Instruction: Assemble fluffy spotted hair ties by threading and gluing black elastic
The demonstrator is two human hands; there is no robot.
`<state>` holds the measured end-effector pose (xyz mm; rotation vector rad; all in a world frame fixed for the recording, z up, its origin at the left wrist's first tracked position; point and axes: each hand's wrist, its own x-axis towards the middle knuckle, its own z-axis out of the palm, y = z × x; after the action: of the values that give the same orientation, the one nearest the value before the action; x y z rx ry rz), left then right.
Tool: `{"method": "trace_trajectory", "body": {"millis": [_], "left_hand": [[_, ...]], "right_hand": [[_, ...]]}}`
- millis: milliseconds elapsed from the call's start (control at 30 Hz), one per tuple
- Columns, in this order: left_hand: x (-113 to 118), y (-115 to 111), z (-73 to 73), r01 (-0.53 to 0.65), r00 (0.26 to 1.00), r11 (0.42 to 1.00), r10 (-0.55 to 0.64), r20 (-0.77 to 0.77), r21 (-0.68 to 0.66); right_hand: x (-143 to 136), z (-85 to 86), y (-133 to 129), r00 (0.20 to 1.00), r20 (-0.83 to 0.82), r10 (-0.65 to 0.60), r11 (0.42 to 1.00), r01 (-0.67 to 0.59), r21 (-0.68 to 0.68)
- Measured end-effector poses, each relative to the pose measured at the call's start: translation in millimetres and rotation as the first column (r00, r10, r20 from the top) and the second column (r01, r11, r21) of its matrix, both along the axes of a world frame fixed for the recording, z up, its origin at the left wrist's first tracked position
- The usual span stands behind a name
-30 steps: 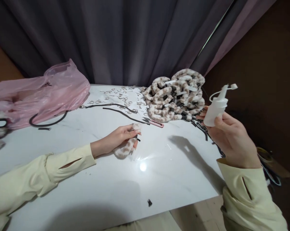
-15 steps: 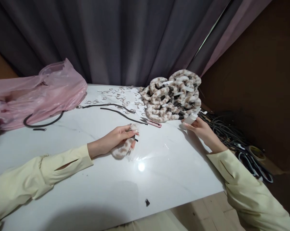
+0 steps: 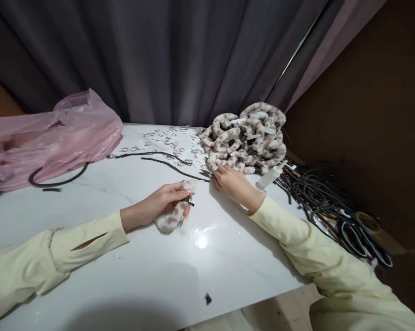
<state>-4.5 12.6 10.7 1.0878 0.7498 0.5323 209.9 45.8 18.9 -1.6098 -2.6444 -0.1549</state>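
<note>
My left hand point(image 3: 164, 200) is closed around a fuzzy white-and-brown loop point(image 3: 171, 219), held just over the white table point(image 3: 131, 280). A short black cord end point(image 3: 190, 202) pokes out between its fingers. Farther back, my right hand point(image 3: 233, 184) has its fingers closed over the thread snips, whose dark blade tips point(image 3: 205, 173) show to the left of the fingers; the handles are hidden. Right of that hand, a small white bottle point(image 3: 270, 176) with a narrow nozzle leans at a tilt. Behind it lies a heap of fuzzy spotted loops point(image 3: 245, 138) with white tags and dark bands.
Small metal rings with white strips point(image 3: 169, 140) are scattered at the back. Black cords point(image 3: 173, 167) lie in front of them. A pink plastic bag point(image 3: 86, 126) fills the back left. Coiled black cords point(image 3: 317, 193) lie right of the table. A black scrap point(image 3: 207, 299) sits near the front edge.
My right hand has let go of the white bottle and moved left onto the thread snips. My left hand keeps the fuzzy loop in nearly the same place.
</note>
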Motion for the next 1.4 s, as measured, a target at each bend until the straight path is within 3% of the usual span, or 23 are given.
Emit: {"method": "trace_trajectory", "body": {"millis": [133, 200, 267, 333, 400, 467, 567, 700, 767, 1067, 1400], "left_hand": [[-2, 1, -2.1, -0.005, 0.999, 1.000, 0.006, 0.043, -0.012], [-3, 2, -2.6, -0.005, 0.997, 1.000, 0.007, 0.074, -0.026], [-4, 3, -3.5, -0.004, 0.995, 1.000, 0.006, 0.097, -0.027], [-4, 4, -5.0, -0.005, 0.993, 1.000, 0.008, 0.120, -0.020], [-5, 4, -6.6, -0.007, 0.988, 1.000, 0.011, 0.154, -0.022], [-5, 5, -7.7, -0.022, 0.979, 0.999, 0.028, 0.200, -0.032], [-5, 5, -8.2, -0.078, 0.959, 0.994, 0.096, 0.266, -0.078], [-6, 6, -9.3, -0.106, 0.938, 0.986, 0.142, 0.318, -0.128], [-6, 6, -10.0, -0.105, 0.932, 0.987, 0.140, 0.336, -0.120], [-6, 7, -11.3, -0.056, 0.929, 0.995, 0.083, 0.362, -0.084], [-7, 5, -9.2, -0.055, 0.939, 0.997, 0.070, 0.337, -0.053]], "right_hand": [[13, -6.6, 16, 0.991, -0.130, -0.025, 1.000, 0.025, -0.003], [21, 1.2, 9, 0.975, -0.220, -0.036, 0.999, 0.030, -0.032], [25, 13.2, -3, 0.909, -0.416, -0.038, 0.990, -0.020, -0.136], [24, 25.0, -19, 0.657, -0.746, -0.112, 0.940, -0.174, -0.295], [17, 33.0, -34, 0.395, -0.890, -0.226, 0.884, -0.301, -0.357], [7, 35.2, -47, 0.316, -0.901, -0.298, 0.857, -0.326, -0.398], [-7, 29.1, -61, 0.381, -0.875, -0.297, 0.870, -0.271, -0.413], [-15, 14.6, -70, 0.507, -0.851, -0.134, 0.937, -0.216, -0.276], [-16, 9.7, -71, 0.529, -0.843, -0.099, 0.950, -0.202, -0.238], [-23, 10.3, -69, 0.383, -0.839, -0.386, 0.866, -0.163, -0.473], [-27, 10.3, -72, 0.317, -0.854, -0.412, 0.869, -0.145, -0.473]]}}
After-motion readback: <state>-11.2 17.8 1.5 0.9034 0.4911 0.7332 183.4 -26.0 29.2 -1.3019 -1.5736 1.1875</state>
